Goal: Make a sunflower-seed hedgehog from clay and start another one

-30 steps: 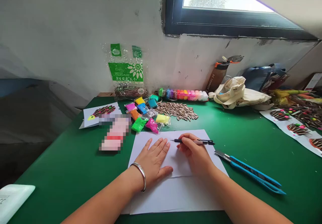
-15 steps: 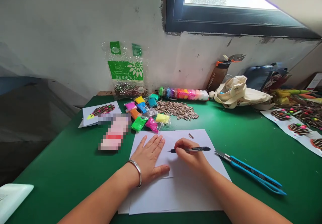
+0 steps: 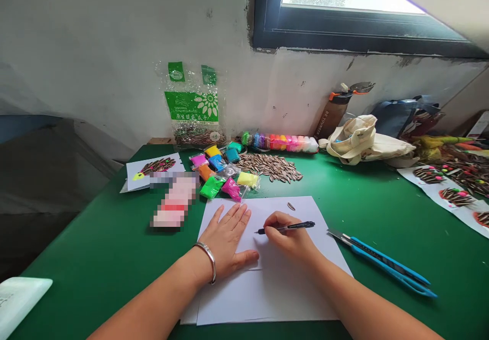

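Note:
White paper (image 3: 290, 294) lies on the green table in front of me. My left hand (image 3: 228, 240) rests flat on its left part, fingers spread, with a silver bangle at the wrist. My right hand (image 3: 288, 235) is closed around a black pen (image 3: 301, 225), whose tip points left, at or just above the sheet. No drawn line can be made out. A single sunflower seed (image 3: 291, 206) lies on the paper beyond my right hand. A pile of seeds (image 3: 271, 167) sits behind the paper, beside small colourful clay packets (image 3: 212, 187).
Right of the paper lies a blue utility knife (image 3: 389, 266), blade out. Decorated cards (image 3: 155, 172) are at the left. A seed bag (image 3: 194, 110), a brown bottle (image 3: 332, 113) and a cloth bag (image 3: 359, 138) stand along the wall. A white object (image 3: 23, 302) is at the lower left.
The pen in my right hand has tilted slightly, its back end a little higher and further left. My left hand stays on the paper.

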`<state>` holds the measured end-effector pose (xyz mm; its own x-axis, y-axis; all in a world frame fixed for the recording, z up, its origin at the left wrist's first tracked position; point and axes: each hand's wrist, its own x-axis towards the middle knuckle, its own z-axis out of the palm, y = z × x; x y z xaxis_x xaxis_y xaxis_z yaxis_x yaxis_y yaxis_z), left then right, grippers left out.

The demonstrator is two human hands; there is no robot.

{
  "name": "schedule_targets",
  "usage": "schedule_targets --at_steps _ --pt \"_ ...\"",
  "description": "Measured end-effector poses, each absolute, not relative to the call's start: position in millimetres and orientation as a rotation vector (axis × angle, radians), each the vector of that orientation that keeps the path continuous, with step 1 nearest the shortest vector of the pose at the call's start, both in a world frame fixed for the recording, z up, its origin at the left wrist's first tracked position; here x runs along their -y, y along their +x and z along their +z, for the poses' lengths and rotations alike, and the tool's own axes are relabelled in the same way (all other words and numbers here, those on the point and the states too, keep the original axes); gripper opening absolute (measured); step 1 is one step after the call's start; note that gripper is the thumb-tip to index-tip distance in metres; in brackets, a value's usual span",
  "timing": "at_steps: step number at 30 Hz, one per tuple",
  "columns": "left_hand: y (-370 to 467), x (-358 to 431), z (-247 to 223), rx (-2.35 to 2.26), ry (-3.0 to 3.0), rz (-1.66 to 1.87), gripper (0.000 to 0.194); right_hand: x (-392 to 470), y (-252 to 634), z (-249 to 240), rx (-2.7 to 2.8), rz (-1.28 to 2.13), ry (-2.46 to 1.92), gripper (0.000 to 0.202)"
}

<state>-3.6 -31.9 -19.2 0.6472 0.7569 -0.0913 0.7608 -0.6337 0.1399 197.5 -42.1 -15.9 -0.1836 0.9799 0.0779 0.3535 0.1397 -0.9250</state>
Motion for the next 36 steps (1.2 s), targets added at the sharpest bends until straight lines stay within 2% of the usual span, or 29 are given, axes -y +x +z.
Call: schedule_targets --at_steps 16,25,32,36 --pt "-10 26 -19 -1.294 2.677 -0.036 0.087 41 198 -12 1.636 1.074 -1.342 0.010" --pt "-14 23 -18 -1.297 2.666 -0.047 0.091 41 195 -8 1.823 0.925 -1.402 0.012" --pt "-13 23 -21 -1.322 2.687 -0.014 0.073 41 195 -11 1.839 0.889 -1.436 0.012" --pt "-12 24 -22 -1.327 2.686 0.005 0.073 39 195 -13 1.901 0.858 -1.375 0.012"
